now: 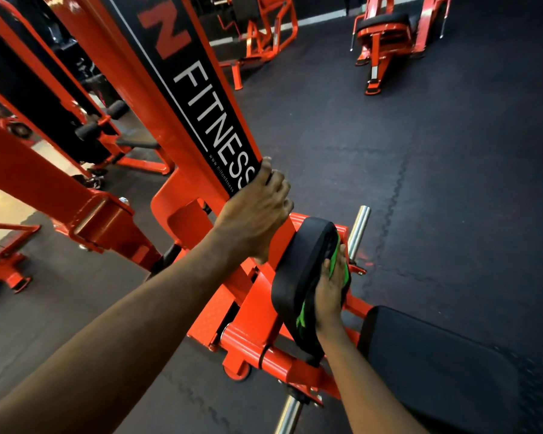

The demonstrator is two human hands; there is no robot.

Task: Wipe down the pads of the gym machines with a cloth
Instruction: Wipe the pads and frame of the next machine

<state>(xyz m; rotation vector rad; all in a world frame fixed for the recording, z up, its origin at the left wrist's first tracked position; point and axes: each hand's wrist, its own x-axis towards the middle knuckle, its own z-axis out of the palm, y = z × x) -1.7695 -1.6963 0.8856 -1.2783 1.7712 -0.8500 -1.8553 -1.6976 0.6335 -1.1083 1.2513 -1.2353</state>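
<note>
A black upright pad (298, 274) stands on the orange machine in front of me, just behind a black seat pad (433, 364) at the lower right. My right hand (329, 292) presses a green cloth (342, 270) flat against the upright pad's face, fingers straight. Green edges of the cloth show above and below the hand. My left hand (257, 211) grips the slanted orange and black column (201, 98) of the machine, fingers curled round its edge.
A chrome peg (358, 230) sticks up just right of the pad, and another chrome bar (289, 415) lies low in front. More orange machines stand at the left (101, 130) and far back right (389, 36). Dark rubber floor (452, 167) spreads to the right.
</note>
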